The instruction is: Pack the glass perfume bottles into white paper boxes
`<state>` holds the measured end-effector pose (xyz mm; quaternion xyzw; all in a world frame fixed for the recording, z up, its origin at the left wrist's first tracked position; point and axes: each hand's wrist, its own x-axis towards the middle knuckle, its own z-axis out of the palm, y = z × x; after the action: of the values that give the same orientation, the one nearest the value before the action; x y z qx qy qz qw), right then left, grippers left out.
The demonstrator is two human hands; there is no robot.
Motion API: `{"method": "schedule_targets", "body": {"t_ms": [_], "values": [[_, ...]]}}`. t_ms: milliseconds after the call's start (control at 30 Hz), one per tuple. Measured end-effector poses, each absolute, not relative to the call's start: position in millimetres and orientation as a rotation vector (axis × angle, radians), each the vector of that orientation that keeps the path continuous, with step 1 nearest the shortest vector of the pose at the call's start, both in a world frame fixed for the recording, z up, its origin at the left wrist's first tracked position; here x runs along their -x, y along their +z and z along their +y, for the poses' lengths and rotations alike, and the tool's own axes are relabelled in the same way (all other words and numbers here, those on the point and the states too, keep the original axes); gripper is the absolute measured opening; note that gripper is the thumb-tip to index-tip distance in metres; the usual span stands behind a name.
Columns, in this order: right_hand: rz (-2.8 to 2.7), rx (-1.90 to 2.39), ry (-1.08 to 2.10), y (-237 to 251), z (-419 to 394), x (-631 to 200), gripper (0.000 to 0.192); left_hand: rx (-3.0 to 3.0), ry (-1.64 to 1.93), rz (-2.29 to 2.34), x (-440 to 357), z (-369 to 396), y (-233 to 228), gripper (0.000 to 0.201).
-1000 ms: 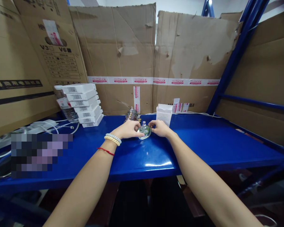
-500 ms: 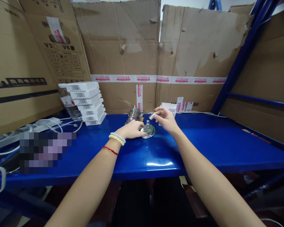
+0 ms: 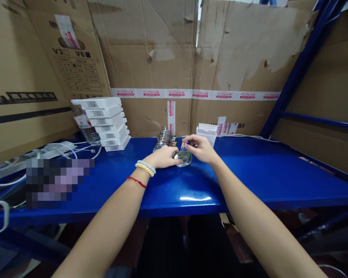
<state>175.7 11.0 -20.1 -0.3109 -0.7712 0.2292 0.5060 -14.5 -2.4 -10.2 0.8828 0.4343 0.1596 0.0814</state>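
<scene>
A round glass bottle (image 3: 183, 158) stands on the blue table (image 3: 249, 173), near its middle. The left hand (image 3: 164, 157) touches it from 9 o'clock, fingers curled around its side. The right hand (image 3: 200, 148) is at 2 o'clock of the bottle, fingers pinched on a small silver cap (image 3: 183, 146) just above the neck. More bottles (image 3: 164, 138) crowd at 11 o'clock, and a small white box (image 3: 208, 131) stands at 1 o'clock. A stack of white boxes (image 3: 104, 122) sits well apart at 10 o'clock, before cardboard (image 3: 150, 61).
</scene>
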Motion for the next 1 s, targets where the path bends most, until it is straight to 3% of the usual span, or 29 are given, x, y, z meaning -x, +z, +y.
{"method": "schedule_targets", "body": {"t_ms": [567,633,767,833,1000], "values": [[-1.965,0.744,0.635,-25,15,-177,0.024,-2.656,0.448,1.308,13,-2,-11,0.031],[-1.986,0.742,0.637,-26,13,-177,0.03,-2.637,0.466,1.311,13,-2,-11,0.031],[-2.016,0.811,0.707,-28,10,-177,0.065,-2.572,0.468,1.292,13,-3,-9,0.028],[-2.069,0.912,0.748,-26,9,-178,0.074,-2.522,0.453,1.257,13,-4,-9,0.029],[-2.315,1.15,0.744,-11,3,-188,0.037,-2.218,0.436,1.102,14,-6,-11,0.044]]}}
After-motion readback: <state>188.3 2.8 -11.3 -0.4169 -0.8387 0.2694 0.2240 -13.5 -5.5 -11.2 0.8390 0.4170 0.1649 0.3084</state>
